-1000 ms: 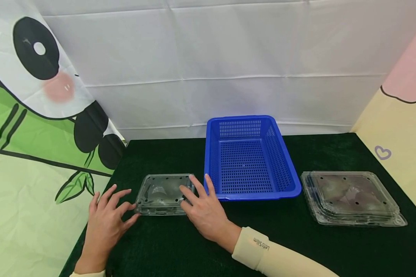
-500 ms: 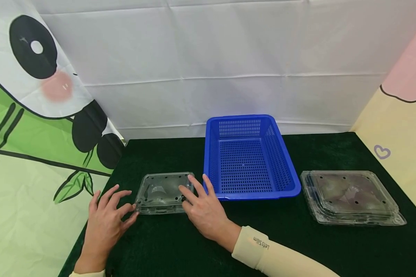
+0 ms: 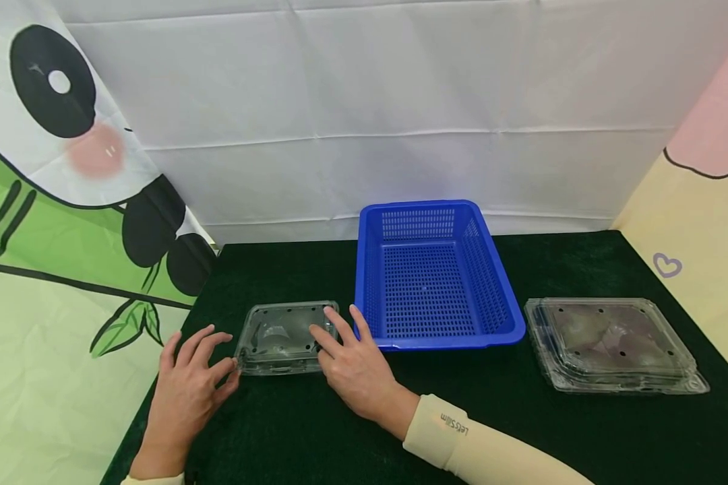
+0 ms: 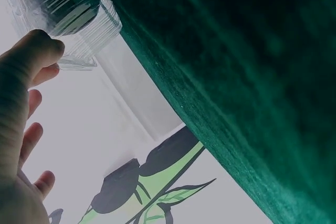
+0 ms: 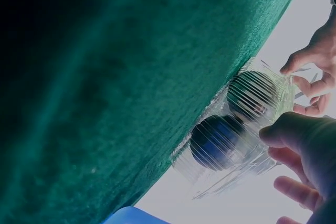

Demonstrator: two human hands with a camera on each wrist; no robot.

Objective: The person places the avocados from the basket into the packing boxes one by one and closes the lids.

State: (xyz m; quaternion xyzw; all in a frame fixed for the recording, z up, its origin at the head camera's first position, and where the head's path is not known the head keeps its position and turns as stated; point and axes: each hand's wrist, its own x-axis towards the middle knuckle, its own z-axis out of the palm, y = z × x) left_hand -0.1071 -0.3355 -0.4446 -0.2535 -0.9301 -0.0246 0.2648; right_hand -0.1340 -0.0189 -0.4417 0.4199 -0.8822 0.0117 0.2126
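Note:
A small clear plastic clamshell box [image 3: 285, 333] with holes in its lid lies closed on the dark green cloth. Two dark round things [image 5: 252, 95] show through its ribbed wall in the right wrist view; their kind is unclear. My left hand [image 3: 185, 394] pinches the box's front left corner between thumb and index finger, its other fingers spread. At the right end, my right hand [image 3: 358, 370] grips the edge with thumb and index finger, other fingers raised over the lid. The right thumb is hidden in the head view but shows in the right wrist view.
A blue perforated plastic basket [image 3: 425, 289] stands close behind the right hand. Farther right lies a larger closed clear clamshell box [image 3: 619, 343] with dim rounded shapes inside. White cloth [image 3: 340, 101] hangs behind the table.
Both hands keep their hold on the small box, with hardly any movement. The whole view shifts slightly left.

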